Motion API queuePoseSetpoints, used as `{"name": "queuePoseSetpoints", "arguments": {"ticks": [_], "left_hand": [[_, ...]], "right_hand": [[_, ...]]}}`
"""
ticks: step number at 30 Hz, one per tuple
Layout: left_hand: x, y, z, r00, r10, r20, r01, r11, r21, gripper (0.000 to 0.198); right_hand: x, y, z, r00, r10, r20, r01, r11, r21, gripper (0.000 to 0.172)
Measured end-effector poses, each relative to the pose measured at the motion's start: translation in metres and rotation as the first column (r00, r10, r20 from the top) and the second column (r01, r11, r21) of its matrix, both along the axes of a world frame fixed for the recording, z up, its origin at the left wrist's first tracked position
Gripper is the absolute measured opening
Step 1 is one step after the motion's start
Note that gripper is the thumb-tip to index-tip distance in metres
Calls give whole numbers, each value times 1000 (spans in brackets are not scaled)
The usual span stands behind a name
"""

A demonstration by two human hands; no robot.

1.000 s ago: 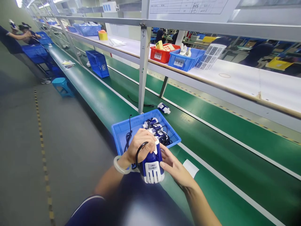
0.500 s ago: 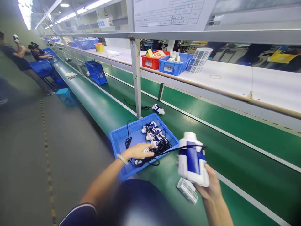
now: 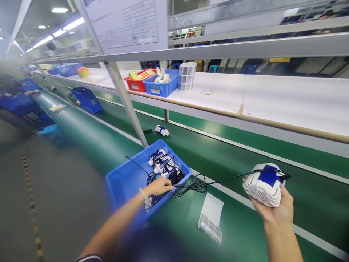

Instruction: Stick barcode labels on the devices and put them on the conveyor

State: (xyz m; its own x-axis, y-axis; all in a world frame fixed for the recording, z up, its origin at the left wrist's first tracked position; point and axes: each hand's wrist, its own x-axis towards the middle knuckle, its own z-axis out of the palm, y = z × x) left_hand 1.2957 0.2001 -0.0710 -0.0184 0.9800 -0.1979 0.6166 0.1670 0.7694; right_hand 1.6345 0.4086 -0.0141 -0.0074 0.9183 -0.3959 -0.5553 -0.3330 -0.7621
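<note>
My right hand [image 3: 279, 207] grips a white-and-blue plastic device [image 3: 261, 186], its slotted round end facing me, above the green belt. A black cable [image 3: 192, 187] runs from the device across to my left hand [image 3: 160, 186], which pinches its looped bundle over the right rim of a blue bin [image 3: 122, 174]. Several similar devices [image 3: 163, 162] lie in that bin with tangled black cables. Between my hands, a partly unrolled label roll [image 3: 209, 228] rests on the belt.
Beyond the bin, another white-and-blue device [image 3: 161, 130] lies on the belt near a metal post [image 3: 124, 98]. A white shelf [image 3: 272, 98] holds a red tray [image 3: 136, 84], a blue tray [image 3: 163, 87] and a label roll [image 3: 187, 76]. A blurred person [image 3: 12, 87] is far left.
My right hand has carried the device rightward and tipped it so its slotted end shows. My left hand now holds the cable bundle at the bin's rim, and the cable stretches between them. The view has swung right.
</note>
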Motion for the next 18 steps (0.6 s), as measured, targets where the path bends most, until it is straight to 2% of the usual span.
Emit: {"name": "queuePoseSetpoints", "arguments": {"ticks": [3, 6, 9, 12, 14, 18], "left_hand": [[0, 47, 26, 993, 92, 74, -100, 989, 105, 44], [6, 108, 55, 967, 170, 192, -213, 950, 228, 49], [23, 166, 78, 934, 147, 326, -259, 906, 334, 46], [45, 208, 89, 920, 18, 392, -186, 899, 395, 39], [58, 225, 89, 919, -83, 384, -82, 916, 393, 45], [68, 228, 74, 968, -219, 126, 173, 938, 300, 61]], "right_hand": [[22, 26, -25, 999, -48, -20, 46, 995, -89, 21], [38, 50, -47, 992, -125, -12, 121, 975, -186, 18], [48, 72, -66, 987, -159, -4, 154, 964, -215, 18], [55, 93, -83, 985, -175, -7, 169, 963, -212, 17], [61, 108, -93, 983, -183, -5, 179, 962, -205, 17], [79, 140, -110, 975, -222, 31, 224, 956, -190, 18]]}}
